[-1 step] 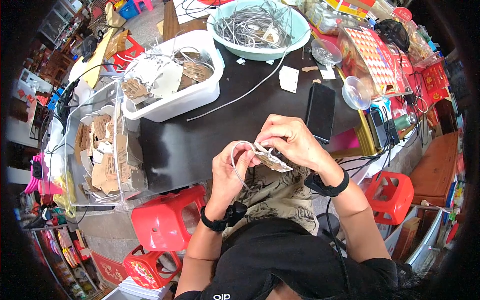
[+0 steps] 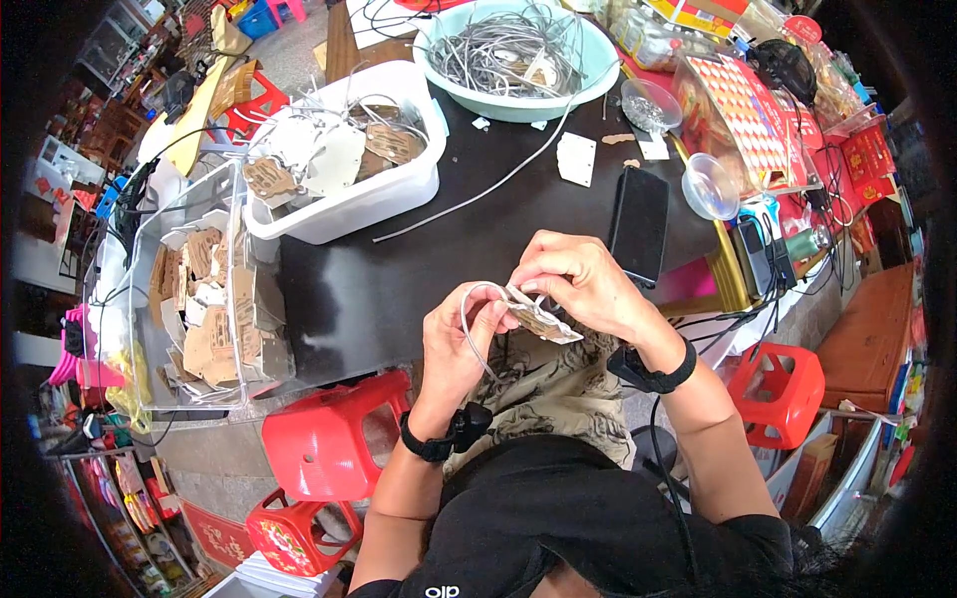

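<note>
Close in front of my body, a small flat piece of brown-and-white cardboard point(image 2: 543, 323) is held above my lap, near the table's front edge. My left hand point(image 2: 459, 337) is closed, with thumb and fingers gripping the piece's left end. A thin grey cord point(image 2: 465, 321) loops from the piece past the left fingers and hangs down. My right hand point(image 2: 580, 281) is above the piece, its thumb and forefinger pinched on the cord at the cardboard's upper edge. The fingers partly hide where cord and cardboard meet.
On the dark table point(image 2: 399, 284) stand a white tub point(image 2: 399, 199) of cardboard pieces and cords, a green basin point(image 2: 478, 100) of grey cords, and a clear bin point(image 2: 189, 404) of cardboard. A black phone point(image 2: 638, 224) lies right. Red stools point(image 2: 314, 448) stand below.
</note>
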Demonstrator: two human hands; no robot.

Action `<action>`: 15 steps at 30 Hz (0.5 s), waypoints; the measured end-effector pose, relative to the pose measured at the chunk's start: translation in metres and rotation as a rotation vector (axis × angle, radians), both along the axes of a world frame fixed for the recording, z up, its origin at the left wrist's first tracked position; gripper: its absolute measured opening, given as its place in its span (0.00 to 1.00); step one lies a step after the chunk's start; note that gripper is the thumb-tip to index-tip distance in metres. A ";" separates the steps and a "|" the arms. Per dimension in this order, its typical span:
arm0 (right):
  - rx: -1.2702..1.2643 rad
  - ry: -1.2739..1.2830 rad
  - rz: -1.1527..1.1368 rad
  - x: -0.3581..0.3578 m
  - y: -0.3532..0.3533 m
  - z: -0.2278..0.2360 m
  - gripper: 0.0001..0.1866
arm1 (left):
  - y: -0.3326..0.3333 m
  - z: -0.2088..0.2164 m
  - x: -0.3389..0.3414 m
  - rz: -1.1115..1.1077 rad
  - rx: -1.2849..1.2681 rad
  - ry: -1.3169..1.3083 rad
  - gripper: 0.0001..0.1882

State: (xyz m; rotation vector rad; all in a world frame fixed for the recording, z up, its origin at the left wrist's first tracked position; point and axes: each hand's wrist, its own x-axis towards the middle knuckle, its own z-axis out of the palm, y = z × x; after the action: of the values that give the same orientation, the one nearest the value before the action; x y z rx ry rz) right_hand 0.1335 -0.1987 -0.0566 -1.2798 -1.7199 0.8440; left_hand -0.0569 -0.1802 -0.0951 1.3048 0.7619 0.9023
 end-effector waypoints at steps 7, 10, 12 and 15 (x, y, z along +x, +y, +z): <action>0.042 -0.014 0.020 0.002 0.003 -0.007 0.05 | -0.001 0.007 0.001 -0.010 -0.044 -0.018 0.08; 0.023 -0.004 0.022 0.003 0.002 -0.005 0.05 | 0.001 0.007 -0.002 -0.036 -0.147 -0.111 0.09; 0.004 0.012 0.033 0.004 0.002 -0.004 0.05 | 0.002 0.008 -0.003 -0.040 -0.164 -0.081 0.09; 0.023 0.016 0.049 0.004 0.003 -0.004 0.05 | 0.002 0.016 -0.001 -0.041 -0.177 -0.040 0.08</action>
State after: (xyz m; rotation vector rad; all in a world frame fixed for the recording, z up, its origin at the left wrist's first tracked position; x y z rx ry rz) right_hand 0.1373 -0.1959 -0.0608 -1.2169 -1.7494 0.8585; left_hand -0.0578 -0.1781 -0.0794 1.1402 0.7635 0.8071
